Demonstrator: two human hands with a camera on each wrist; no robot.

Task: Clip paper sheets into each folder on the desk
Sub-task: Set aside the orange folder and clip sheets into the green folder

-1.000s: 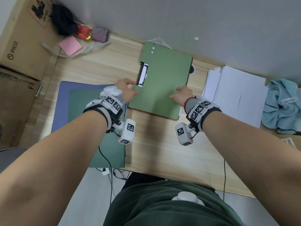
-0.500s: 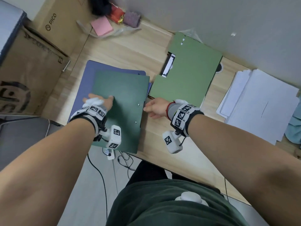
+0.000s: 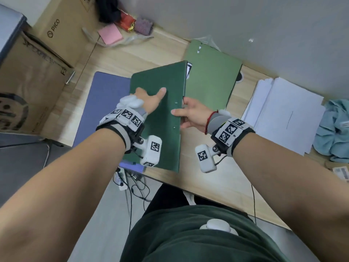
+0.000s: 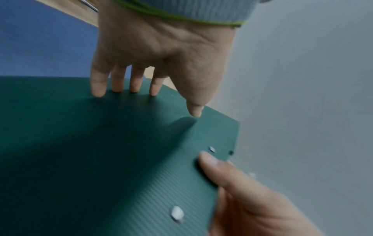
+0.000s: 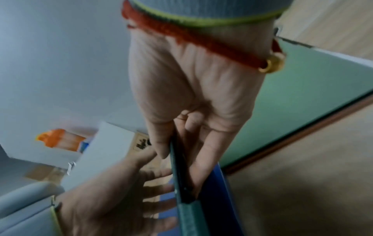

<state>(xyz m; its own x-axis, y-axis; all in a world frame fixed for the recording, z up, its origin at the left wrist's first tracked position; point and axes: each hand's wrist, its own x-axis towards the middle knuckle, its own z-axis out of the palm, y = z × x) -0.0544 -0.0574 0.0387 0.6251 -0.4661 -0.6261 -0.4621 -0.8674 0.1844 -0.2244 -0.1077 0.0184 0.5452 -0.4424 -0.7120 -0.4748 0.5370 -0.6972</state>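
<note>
A dark green folder [image 3: 166,121] is raised at a tilt above the desk. My right hand [image 3: 181,114] pinches its right edge, thumb on top and fingers beneath; the right wrist view shows that edge [image 5: 187,207] between them [image 5: 177,151]. My left hand [image 3: 151,95] lies flat on the cover with straight fingers [image 4: 125,86]. A light green folder [image 3: 209,82] lies closed by the wall, a clip showing at its left edge. On the desk at the left lies a blue folder [image 3: 105,95]. A stack of white paper sheets [image 3: 283,114] sits to the right.
Cardboard boxes [image 3: 37,72] stand off the desk's left end. A pink note pad [image 3: 110,35] and small items lie in the back left corner. A light blue cloth [image 3: 334,129] is at the far right. The wall runs close behind the folders.
Both hands left the light green folder and went to the dark green one. It has risen off the blue folder, shifted right and tilted up.
</note>
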